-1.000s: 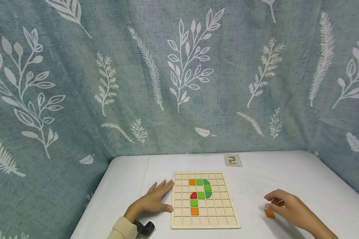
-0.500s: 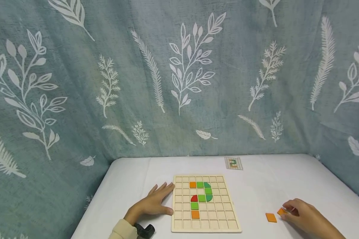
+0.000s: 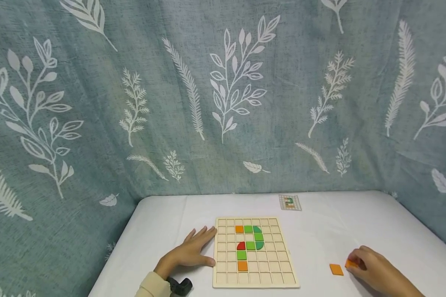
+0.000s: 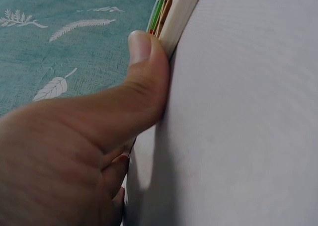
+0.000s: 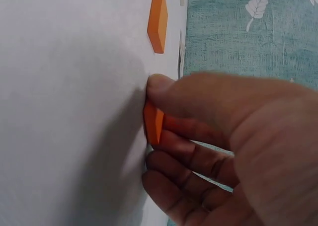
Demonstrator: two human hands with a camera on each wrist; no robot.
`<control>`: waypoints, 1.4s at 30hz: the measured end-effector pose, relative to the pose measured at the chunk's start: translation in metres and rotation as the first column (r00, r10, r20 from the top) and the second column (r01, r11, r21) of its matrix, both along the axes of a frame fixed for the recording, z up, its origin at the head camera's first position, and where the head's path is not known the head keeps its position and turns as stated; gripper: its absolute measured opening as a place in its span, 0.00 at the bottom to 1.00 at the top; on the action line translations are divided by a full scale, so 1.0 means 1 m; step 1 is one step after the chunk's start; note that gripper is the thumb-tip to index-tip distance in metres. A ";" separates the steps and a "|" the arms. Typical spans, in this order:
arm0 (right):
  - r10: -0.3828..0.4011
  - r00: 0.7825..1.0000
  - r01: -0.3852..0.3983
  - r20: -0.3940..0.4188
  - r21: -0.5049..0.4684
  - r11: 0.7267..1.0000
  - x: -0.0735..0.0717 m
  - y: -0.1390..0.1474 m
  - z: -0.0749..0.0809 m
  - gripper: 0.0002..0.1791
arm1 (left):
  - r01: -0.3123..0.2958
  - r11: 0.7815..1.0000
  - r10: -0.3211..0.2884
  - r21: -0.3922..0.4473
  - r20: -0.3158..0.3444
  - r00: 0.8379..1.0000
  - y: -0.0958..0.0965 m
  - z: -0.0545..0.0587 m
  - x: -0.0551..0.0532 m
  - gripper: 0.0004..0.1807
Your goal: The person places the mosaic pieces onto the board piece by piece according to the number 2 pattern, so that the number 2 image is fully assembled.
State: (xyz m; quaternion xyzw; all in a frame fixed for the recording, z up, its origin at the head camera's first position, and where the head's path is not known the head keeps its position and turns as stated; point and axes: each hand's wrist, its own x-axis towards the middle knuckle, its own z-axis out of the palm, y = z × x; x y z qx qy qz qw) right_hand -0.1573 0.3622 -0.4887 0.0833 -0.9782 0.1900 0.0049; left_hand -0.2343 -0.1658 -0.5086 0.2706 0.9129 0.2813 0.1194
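A pale wooden grid board [image 3: 267,266] lies on the white table, with orange, green and red pieces forming a hooked figure in its cells. My left hand [image 3: 189,251] rests flat with fingers spread, thumb and fingertips touching the board's left edge; the left wrist view shows the thumb [image 4: 141,69] against that edge. Over on the right, my right hand [image 3: 371,268] pinches an orange square tile [image 5: 154,121] between thumb and fingers, at the tabletop. A second orange square tile [image 3: 336,269] lies flat just left of that hand.
A small pattern card [image 3: 290,202] with a coloured grid figure lies behind the board, towards the back. Near my left wrist sits a black curved object [image 3: 181,286]. A leaf-patterned blue-green curtain [image 3: 193,103] hangs beyond the white table [image 3: 163,218].
My right hand has moved right, from above the left orange tile to the other one, and now pinches it. The left hand keeps its place at the board; the camera view shifted slightly.
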 end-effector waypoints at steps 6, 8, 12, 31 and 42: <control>-0.010 1.000 0.010 -0.008 -0.013 1.000 0.000 -0.001 0.003 0.11 | 0.008 1.000 -0.008 -0.002 0.001 1.000 0.000 0.000 0.000 0.59; -0.003 1.000 0.003 -0.026 -0.019 1.000 0.000 -0.003 0.004 0.11 | 0.010 1.000 -0.010 0.001 0.002 1.000 -0.001 0.000 0.000 0.59; 0.000 0.998 -0.003 -0.058 -0.050 0.999 0.000 -0.010 0.007 0.11 | 0.010 1.000 -0.010 -0.007 -0.007 1.000 -0.002 0.001 -0.001 0.58; 0.381 0.862 -0.439 -0.334 -0.118 0.891 -0.013 -0.099 0.031 0.09 | 0.011 1.000 -0.012 -0.009 -0.016 1.000 -0.001 0.001 -0.002 0.58; 0.451 0.861 -0.492 -0.238 -0.158 0.856 -0.023 -0.150 0.044 0.07 | 0.006 1.000 -0.007 -0.015 -0.013 1.000 -0.001 0.000 -0.002 0.58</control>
